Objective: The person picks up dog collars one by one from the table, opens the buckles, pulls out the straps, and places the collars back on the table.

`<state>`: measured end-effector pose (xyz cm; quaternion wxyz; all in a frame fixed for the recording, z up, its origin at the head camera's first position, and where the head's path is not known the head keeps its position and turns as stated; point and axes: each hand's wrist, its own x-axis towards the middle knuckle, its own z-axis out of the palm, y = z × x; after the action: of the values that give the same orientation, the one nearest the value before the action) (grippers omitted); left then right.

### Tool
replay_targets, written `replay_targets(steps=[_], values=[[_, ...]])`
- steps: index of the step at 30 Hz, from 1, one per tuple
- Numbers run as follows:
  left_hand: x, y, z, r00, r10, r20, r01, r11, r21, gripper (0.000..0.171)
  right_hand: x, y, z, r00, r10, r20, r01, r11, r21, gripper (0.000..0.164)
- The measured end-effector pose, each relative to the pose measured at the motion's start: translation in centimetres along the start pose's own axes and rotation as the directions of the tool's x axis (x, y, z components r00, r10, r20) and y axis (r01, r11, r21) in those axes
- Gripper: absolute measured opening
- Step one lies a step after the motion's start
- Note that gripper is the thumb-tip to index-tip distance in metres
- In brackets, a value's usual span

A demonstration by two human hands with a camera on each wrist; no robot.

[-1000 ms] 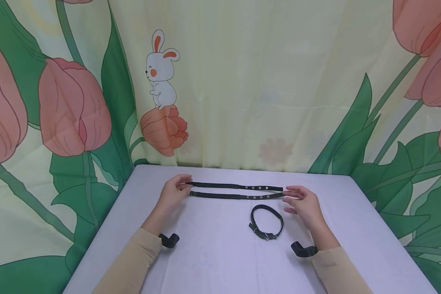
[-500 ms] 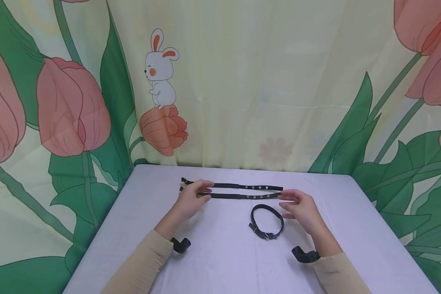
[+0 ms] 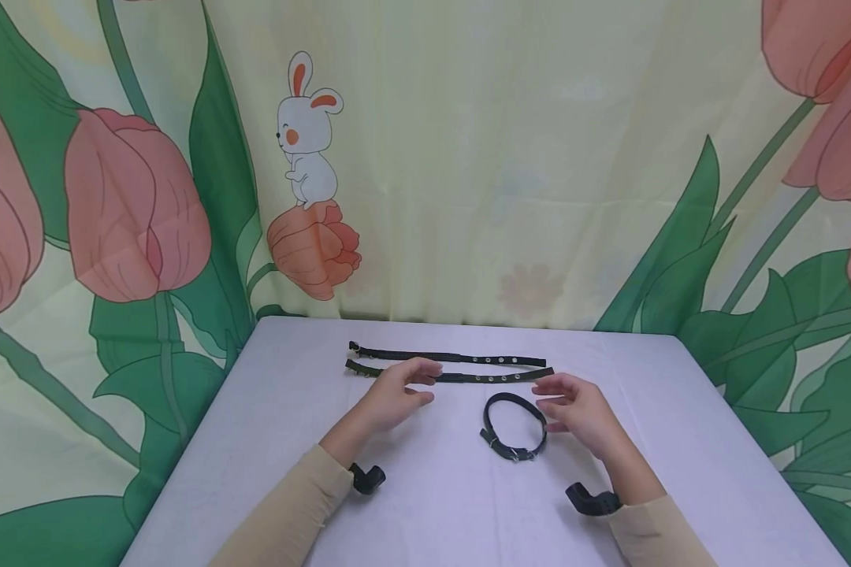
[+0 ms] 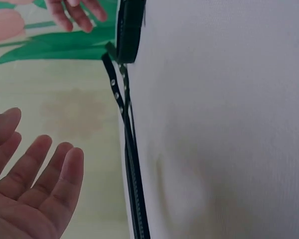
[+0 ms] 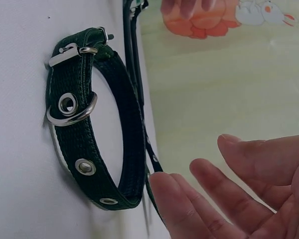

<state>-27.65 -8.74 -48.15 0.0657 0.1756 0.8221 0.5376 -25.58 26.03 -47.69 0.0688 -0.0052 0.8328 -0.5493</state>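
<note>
Two black collars with metal eyelets lie straight and side by side at the back of the table: a far collar (image 3: 436, 356) and a near collar (image 3: 468, 378). In front of them a third collar (image 3: 503, 451) is buckled into a loop; the right wrist view shows its buckle, D-ring and eyelets up close. My left hand (image 3: 395, 395) hovers by the near collar, covering part of it in the head view, its fingers relaxed and holding nothing. Beside the looped collar's right edge is my right hand (image 3: 576, 411), fingers loosely bent with nothing between them.
A white cloth covers the table (image 3: 425, 488). Behind its back edge hangs a curtain (image 3: 454, 197) printed with tulips and a rabbit. Black wrist devices (image 3: 369, 479) sit below both hands.
My left hand has left the buckle ends of the straight collars and moved right and nearer. The right hand has drifted from their tips toward the looped collar.
</note>
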Motion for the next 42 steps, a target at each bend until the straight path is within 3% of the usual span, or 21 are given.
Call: replay_targets(steps=[9, 18, 30, 42], values=[[0.6, 0.5, 1.6, 0.998, 0.010, 0.066, -0.013, 0.999, 0.037, 0.054, -0.7, -0.1, 0.3, 0.999, 0.030, 0.035, -0.028, 0.998, -0.048, 0.043], [1.3, 0.5, 3.1, 0.990, 0.014, 0.137, -0.022, 0.998, 0.058, 0.049, -1.2, -0.1, 0.8, 0.995, 0.082, 0.055, -0.074, 0.989, -0.130, 0.041], [1.9, 0.7, 5.2, 0.972, 0.034, 0.233, -0.074, 0.983, 0.166, 0.046, -1.8, 0.7, 1.1, 0.988, 0.024, 0.150, 0.001, 0.986, -0.167, 0.039], [2.6, 0.7, 6.9, 0.950, 0.088, 0.301, -0.147, 0.973, 0.178, 0.039, -2.2, 1.0, 1.5, 0.978, -0.006, 0.209, 0.050, 0.978, -0.205, 0.035]])
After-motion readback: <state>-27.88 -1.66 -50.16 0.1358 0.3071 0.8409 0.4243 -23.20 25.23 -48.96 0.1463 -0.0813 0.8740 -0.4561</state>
